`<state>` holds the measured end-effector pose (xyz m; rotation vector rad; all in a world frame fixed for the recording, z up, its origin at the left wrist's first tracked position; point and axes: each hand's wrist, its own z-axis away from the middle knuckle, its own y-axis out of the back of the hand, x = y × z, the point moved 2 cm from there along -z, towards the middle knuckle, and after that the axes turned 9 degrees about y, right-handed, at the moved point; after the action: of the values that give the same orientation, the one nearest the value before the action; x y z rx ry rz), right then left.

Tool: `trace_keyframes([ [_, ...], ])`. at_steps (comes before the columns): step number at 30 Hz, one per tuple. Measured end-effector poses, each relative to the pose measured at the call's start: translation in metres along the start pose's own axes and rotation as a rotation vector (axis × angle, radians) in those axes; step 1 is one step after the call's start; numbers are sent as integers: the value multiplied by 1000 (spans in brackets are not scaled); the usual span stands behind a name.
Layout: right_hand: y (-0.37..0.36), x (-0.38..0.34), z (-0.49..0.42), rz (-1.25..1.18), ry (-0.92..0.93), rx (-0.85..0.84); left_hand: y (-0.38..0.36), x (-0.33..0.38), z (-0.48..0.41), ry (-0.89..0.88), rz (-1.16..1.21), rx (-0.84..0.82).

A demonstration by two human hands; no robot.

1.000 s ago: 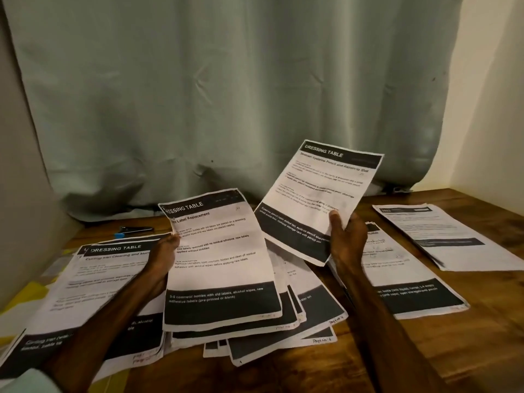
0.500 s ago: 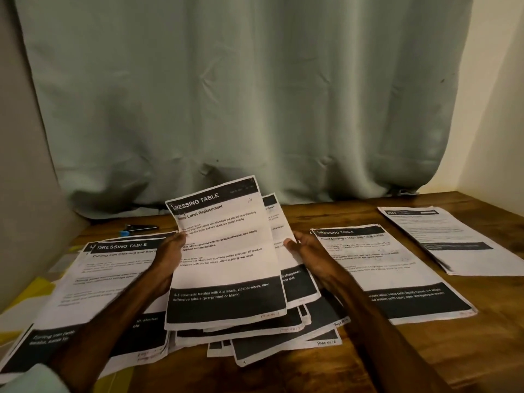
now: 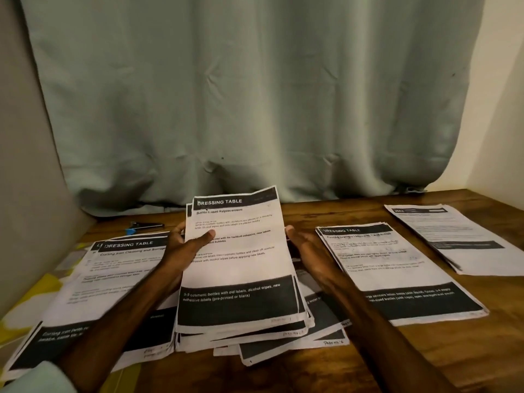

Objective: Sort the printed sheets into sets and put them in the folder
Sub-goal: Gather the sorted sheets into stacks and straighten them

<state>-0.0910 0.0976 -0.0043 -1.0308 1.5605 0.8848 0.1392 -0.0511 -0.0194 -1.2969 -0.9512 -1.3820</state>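
Gripping the stack [image 3: 238,268] — left hand [image 3: 181,248], right hand [image 3: 307,252] touching.

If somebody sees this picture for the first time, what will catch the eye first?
The middle stack of sheets, its top page headed "DRESSING TABLE", stands out at the centre, gripped by the left hand with the right hand against its right edge. A left pile and a right pile flank it on the wooden table, before a pale green curtain.
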Motion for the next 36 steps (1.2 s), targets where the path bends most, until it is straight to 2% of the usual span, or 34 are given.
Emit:
trace_keyframes([
  [4,7,-7,2,101,151,67,-4,13,13,16,99,-57],
  [9,5,-5,5,-61,65,-92,-9,32,27,-35,251,-147],
  [11,2,-9,7,-57,114,-115,-9,40,32,-83,304,-127],
  [16,1,-17,7,-132,262,61,-14,56,46,-234,367,-264],
  [19,3,-19,6,-149,344,175,-24,55,56,-268,273,-323],
  [22,5,-21,5,-154,420,271,-35,47,63,-268,121,-297],
  [26,9,-18,5,-146,453,336,-41,41,67,-272,49,-252],
  [36,3,-9,2,-56,437,277,-37,37,62,-325,26,-189],
])
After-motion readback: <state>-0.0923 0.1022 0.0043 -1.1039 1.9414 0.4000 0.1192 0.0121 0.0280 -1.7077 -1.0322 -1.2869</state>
